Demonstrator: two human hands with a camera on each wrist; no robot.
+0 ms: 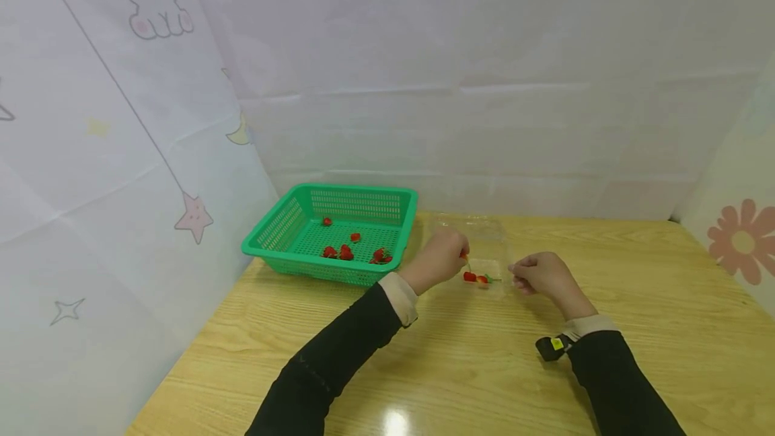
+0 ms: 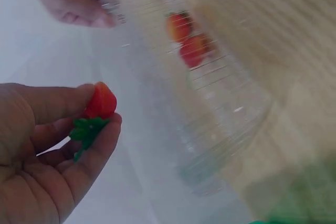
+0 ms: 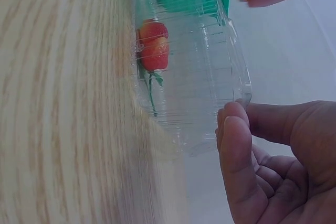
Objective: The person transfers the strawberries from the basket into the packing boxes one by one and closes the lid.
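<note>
A red strawberry with green leaves (image 2: 102, 102) is pinched between the thumb and fingers of my left hand (image 1: 437, 261), above a clear plastic clamshell box (image 3: 194, 66). Two strawberries (image 2: 193, 51) lie together at the bottom of this box, one with a green stem trailing. At the box's right side, my right hand (image 1: 545, 276) grips the rim between thumb and fingertips, as the right wrist view shows. The clear lid (image 1: 466, 222) stands open at the back. In the head view, my left hand hides most of the held strawberry.
To the left stands a green plastic basket (image 1: 357, 199) with several strawberries (image 1: 345, 253) inside. Both it and the box rest on a wooden table (image 1: 460, 369). A white patterned cloth (image 1: 484, 120) hangs behind the table and along its sides.
</note>
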